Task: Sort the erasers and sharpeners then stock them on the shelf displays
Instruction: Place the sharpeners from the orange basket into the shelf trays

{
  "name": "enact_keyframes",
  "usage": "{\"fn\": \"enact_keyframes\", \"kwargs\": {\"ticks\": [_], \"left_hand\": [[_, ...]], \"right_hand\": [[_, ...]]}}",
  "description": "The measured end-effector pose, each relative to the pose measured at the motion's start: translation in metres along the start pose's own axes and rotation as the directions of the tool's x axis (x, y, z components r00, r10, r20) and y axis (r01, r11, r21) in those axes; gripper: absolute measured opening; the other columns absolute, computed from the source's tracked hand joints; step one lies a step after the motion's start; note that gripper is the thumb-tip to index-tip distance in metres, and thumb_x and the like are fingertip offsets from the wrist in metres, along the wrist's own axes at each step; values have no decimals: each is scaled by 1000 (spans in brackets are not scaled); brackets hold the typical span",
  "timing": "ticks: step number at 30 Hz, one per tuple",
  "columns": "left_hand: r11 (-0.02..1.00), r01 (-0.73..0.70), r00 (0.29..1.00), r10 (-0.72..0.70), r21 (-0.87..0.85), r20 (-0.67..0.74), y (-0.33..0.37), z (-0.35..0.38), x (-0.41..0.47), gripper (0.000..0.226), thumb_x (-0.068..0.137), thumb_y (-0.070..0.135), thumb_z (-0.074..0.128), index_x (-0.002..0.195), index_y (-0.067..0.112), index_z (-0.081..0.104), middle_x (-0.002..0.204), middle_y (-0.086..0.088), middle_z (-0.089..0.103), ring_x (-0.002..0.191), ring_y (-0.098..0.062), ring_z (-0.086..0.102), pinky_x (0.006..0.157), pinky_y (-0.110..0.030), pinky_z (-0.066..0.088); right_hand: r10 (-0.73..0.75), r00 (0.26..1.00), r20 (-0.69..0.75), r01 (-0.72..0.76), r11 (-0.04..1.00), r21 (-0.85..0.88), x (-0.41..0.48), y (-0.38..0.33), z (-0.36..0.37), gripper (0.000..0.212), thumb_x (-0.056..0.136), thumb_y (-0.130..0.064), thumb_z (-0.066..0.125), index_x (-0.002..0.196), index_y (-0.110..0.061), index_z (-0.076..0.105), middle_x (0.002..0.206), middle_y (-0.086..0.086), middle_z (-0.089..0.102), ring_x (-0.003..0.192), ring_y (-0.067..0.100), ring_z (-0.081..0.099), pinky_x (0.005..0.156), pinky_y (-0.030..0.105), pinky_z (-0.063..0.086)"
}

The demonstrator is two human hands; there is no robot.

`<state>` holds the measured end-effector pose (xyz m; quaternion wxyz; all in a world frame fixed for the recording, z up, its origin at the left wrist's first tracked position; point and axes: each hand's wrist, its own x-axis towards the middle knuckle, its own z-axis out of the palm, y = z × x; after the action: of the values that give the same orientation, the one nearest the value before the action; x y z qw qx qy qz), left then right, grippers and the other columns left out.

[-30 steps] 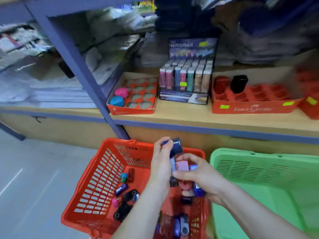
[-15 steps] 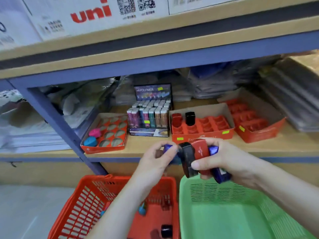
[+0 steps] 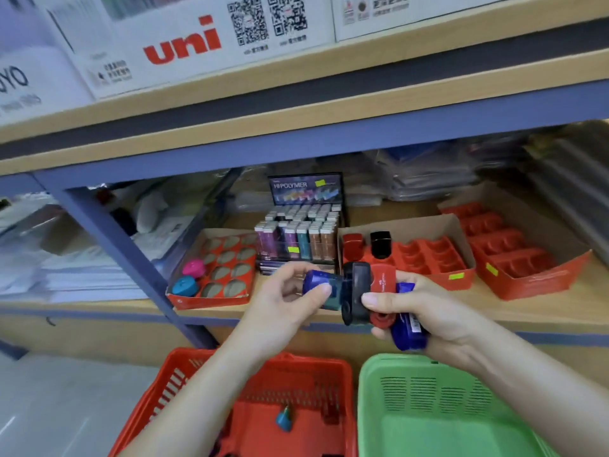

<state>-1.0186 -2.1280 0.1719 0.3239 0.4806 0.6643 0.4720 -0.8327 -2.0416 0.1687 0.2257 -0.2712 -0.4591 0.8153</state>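
From the head camera, both hands are raised in front of the shelf (image 3: 329,311), above two baskets on the floor. The left hand (image 3: 290,301) has its grip closed on a blue sharpener (image 3: 321,288), thumb on its near face. The right hand (image 3: 425,311) is clenched around a bunch: a black sharpener (image 3: 356,291), a red sharpener (image 3: 382,285) with white lettering, and another blue piece (image 3: 408,328) lower in the palm. The blue sharpener touches the black one.

On the shelf behind the hands, near its front edge, stand several display boxes. The left tray (image 3: 211,300) has round holes; a pink sharpener (image 3: 193,268) and a teal sharpener (image 3: 184,286) sit in its left-hand holes, the other holes showing nothing. Beside it a dark eraser display (image 3: 296,245) marked "HI-POLYMER" is packed with upright erasers in rows. Next comes a red slotted tray (image 3: 454,275) with one red piece (image 3: 353,244) and one black piece (image 3: 380,244) standing in its back-left slots. A further red tray (image 3: 534,282) lies angled toward the shelf's right end.

Below, the red basket (image 3: 184,380) holds a small teal piece (image 3: 284,418) and other items too blurred to tell. The green basket (image 3: 372,390) stands just beside it on the right.
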Motion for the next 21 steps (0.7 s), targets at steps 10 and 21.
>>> {"fn": "enact_keyframes", "kwargs": {"ticks": [10,21], "left_hand": [[959,134,915,-22,251,-402,-58,-168,46,37,79,15,78,111,20,60,103,-1,68,92,-16,66,83,-35,55],[467,92,966,172,880,-192,-101,-216,143,37,78,21,69,114,19,62,104,-8,70,98,-32,62,69,-33,46]], "right_hand": [[76,996,-37,-77,996,-33,111,38,78,28,70,0,79,94,-9,68,78,8,67,58,16,61,51,29,54],[70,985,-155,-110,959,-262,184,70,113,29,69,-8,86,92,-16,71,85,7,75,68,23,65,54,29,54]]}}
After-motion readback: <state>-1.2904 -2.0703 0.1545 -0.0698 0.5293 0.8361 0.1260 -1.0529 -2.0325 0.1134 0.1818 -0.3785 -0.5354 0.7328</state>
